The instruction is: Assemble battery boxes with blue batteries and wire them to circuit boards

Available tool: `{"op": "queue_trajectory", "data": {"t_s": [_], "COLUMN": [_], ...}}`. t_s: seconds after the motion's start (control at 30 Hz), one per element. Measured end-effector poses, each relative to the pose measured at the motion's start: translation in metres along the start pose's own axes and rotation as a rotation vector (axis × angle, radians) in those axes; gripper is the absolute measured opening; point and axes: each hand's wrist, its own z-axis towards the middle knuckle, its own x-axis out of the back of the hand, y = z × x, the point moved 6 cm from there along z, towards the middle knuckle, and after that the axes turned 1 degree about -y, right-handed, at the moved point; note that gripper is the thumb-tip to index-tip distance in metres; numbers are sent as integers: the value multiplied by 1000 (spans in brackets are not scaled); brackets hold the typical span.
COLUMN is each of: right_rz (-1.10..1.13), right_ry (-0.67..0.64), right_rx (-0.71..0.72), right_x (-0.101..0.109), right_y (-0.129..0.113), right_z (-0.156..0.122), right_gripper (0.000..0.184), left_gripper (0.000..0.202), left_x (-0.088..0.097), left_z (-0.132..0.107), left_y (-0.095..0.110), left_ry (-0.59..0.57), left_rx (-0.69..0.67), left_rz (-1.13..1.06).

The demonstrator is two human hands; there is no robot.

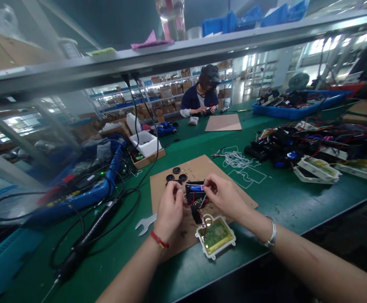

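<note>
My right hand [219, 191] pinches the right end of a small blue cylinder [196, 188], which looks like a battery cell. It lies level over a black plastic housing [190, 197] with coloured wires below it. My left hand [171, 207] is closed near the cylinder's left end, thumb against fingers; what is between them is too small to make out. Wires run from the housing past a small black block [196, 214] to a white-framed circuit board [216, 236] under yellowish potting. Several round black parts [176, 170] lie just beyond my left hand on the brown board [207, 166].
An open-ended wrench [145, 224] lies left of the board. Pliers [217, 152] and tangled white cord [238, 162] lie beyond it. Wired black assemblies [284, 145] are piled at right. A soldering-iron-like tool [88, 235] and cables lie left. A co-worker [200, 94] sits opposite.
</note>
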Motion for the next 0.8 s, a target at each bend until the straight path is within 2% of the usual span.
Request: {"op": "queue_trajectory", "data": {"t_s": [0.07, 0.17, 0.27, 0.37, 0.43, 0.6, 0.67, 0.73, 0.8], "right_rz": [-7, 10, 22, 28, 146, 808, 963, 953, 769], "right_ry": [-106, -223, -260, -231, -256, -370, -423, -533, -610], "right_rx": [-87, -132, -165, -170, -216, -424, -472, -514, -521], "right_x": [-4, -8, -6, 4, 9, 14, 10, 0, -10], "right_y": [18, 40, 52, 50, 45, 24, 18, 20, 31], "right_z": [4, 1, -1, 4, 5, -8, -15, -24, -29], "right_gripper": [6, 6, 5, 5, 8, 21, 24, 25, 23], "left_gripper": [8, 7, 7, 9, 9, 9, 8, 7, 7], "left_x": [-3, -8, -11, -12, -14, -19, -19, -19, -19], "left_z": [4, 1, -2, 5, 12, 16, 15, 14, 13], "left_y": [-11, -22, -23, -20, -19, -12, -10, -12, -18], "left_ry": [-69, -129, -130, -142, -180, -329, -366, -396, -427], "left_rx": [3, -5, -34, -48, -36, 8, 21, 43, 76], "left_rz": [34, 82, 88, 44, -7, -166, -211, -236, -226]}}
